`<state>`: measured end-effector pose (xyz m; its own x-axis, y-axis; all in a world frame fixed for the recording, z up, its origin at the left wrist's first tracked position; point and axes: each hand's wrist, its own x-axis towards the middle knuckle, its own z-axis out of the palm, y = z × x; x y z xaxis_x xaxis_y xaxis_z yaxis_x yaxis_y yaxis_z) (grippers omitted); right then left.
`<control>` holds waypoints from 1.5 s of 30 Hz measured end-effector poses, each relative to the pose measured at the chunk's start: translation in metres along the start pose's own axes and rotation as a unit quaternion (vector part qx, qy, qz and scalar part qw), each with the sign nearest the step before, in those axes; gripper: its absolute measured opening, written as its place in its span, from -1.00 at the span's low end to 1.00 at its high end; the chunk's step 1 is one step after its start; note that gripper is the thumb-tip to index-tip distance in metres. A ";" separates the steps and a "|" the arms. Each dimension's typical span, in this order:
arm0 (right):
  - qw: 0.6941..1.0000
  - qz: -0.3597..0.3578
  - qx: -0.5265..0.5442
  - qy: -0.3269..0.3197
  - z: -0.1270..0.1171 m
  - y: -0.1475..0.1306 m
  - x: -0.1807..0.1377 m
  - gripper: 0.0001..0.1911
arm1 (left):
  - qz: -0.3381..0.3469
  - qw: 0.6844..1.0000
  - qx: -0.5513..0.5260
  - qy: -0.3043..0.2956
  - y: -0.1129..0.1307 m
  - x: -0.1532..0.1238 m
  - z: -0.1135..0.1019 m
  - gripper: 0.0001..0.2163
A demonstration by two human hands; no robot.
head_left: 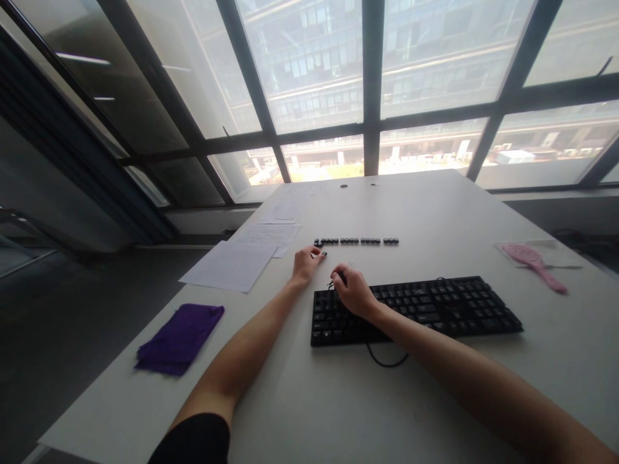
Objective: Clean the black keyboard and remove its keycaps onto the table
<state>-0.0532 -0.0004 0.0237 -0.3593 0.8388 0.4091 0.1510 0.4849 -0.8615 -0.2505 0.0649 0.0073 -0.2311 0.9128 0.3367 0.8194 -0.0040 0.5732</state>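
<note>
from my remote seat i see both arms reaching across the white counter (pixel 435 212) toward its far edge by the window. the left hand (pixel 306 264) is loosely curled with its fingertips at a single keycap (pixel 322 254), just below the left end of a row of keycaps (pixel 358 241) laid out parallel to the far edge. i cannot tell whether it pinches that cap or only touches it. the right hand (pixel 354 293) sits over the top left corner of the black keyboard (pixel 435 309), closed around a small dark piece (pixel 340 278) with what looks like thin wire on it; it is too small to name for sure.

the keyboard lies near the middle of the counter, its cable (pixel 384 359) looping toward the near edge. papers (pixel 232 264) and a purple cloth (pixel 180 339) lie along the left edge, and a pink hairbrush (pixel 539 263) lies by the right edge.

my worry is the row: the left wrist is close to it, so a careless sweep could scatter the caps or knock 1 out of order. the right forearm rests near the cable loop, and a snag there could drag the keyboard. a loose grip on the small piece could drop it among the keys.
</note>
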 end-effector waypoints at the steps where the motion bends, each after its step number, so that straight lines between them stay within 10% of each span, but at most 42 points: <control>1: 1.000 -0.001 0.000 -0.001 0.000 0.000 0.000 -0.84 | 0.001 1.000 0.016 0.002 0.000 0.000 0.000 -0.85; 45: 0.999 -0.010 -0.030 -0.032 0.000 0.000 -0.001 -0.84 | -0.171 0.974 0.146 -0.034 0.005 0.036 0.013 -0.60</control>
<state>-0.0530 -0.0012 0.0236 -0.4206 0.8121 0.4045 0.1969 0.5170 -0.8330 -0.2480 0.1030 0.0128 -0.4903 0.8649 0.1079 0.8168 0.4128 0.4029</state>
